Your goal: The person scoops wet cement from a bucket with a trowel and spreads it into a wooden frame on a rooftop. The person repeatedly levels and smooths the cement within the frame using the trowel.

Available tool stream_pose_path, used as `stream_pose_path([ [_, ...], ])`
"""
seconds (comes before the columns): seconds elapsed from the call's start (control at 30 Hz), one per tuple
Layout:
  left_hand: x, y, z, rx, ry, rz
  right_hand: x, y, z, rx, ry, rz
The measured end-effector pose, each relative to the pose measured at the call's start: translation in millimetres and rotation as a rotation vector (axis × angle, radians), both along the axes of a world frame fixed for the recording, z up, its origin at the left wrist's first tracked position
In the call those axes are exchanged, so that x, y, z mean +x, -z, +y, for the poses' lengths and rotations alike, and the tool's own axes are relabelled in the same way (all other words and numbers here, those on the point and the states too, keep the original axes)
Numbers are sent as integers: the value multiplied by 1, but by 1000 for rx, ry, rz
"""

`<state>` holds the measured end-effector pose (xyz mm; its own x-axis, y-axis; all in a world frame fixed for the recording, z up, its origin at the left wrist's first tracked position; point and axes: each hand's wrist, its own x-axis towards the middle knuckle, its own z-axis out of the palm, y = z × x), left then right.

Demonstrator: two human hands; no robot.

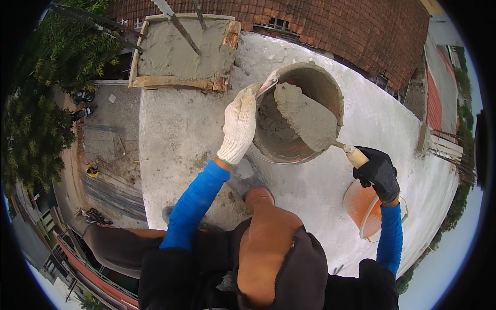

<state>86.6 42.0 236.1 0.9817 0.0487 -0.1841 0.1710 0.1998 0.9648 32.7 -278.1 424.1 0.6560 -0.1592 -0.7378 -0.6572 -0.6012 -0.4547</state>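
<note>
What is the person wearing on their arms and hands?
Both arms have bright blue long sleeves. The left hand wears a cream-white knitted work glove with a thin green edge at the cuff. The right hand wears a black glove. The two gloves do not match.

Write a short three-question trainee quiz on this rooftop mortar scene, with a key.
1. True or false: the left hand, in a white glove, grips the rim of the mortar bucket.
2. What does the right hand hold? A) a hammer B) a trowel loaded with mortar C) a brush
3. Fill in: the second bucket, below the right hand, is coloured ____.

Key: 1 true; 2 B; 3 orange.
</note>
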Motion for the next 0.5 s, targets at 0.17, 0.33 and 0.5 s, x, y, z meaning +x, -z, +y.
stream_pose_path([
  [0.17,-1,-1,-1,-122,-9,38,28,-8,4,16,-55,-149],
  [0.33,-1,-2,10,-15,0,20,90,10,16,133,-196,-285],
  [0.5,-2,-3,20,36,-69,11,174,48,29,343,-454,-463],
])
